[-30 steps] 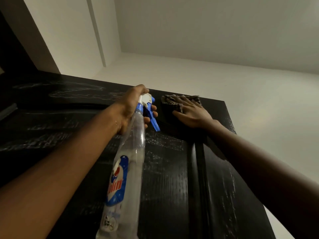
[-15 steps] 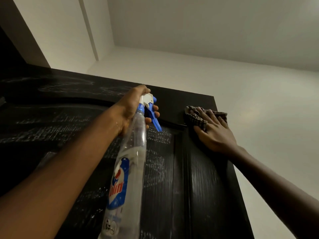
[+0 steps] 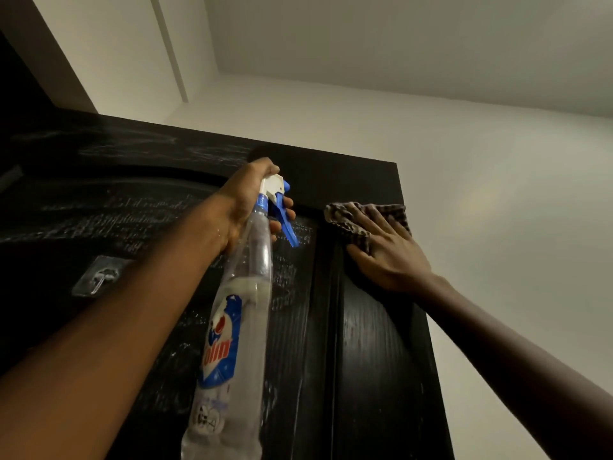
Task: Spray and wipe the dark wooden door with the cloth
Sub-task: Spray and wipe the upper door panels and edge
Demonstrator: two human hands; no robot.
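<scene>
Since a second ago the cloth (image 3: 345, 217) and the right hand (image 3: 391, 260) are sliding right, off the top rail by the nozzle and onto the right-hand upright of the door (image 3: 374, 360), now well apart from the bottle.

Left to right: at 9 o'clock we're seeing a clear stick-on hook (image 3: 99, 277) on the door. At centre the left hand (image 3: 245, 204) is curling its fingers round the neck of the spray bottle (image 3: 238, 310), fingertips by the blue trigger, body hanging down to 6 o'clock. At 1 o'clock the right hand is lying spread and flat, pressing the cloth to the door just under the top corner. From 2 to 4 o'clock is pale wall (image 3: 497, 227).

Progress: we're judging it partway. Whitish spray streaks are showing from 9 to 12 o'clock, looking unwiped. The upright looks darker, though faint marks are showing lower down. The lower door is out of view.
</scene>
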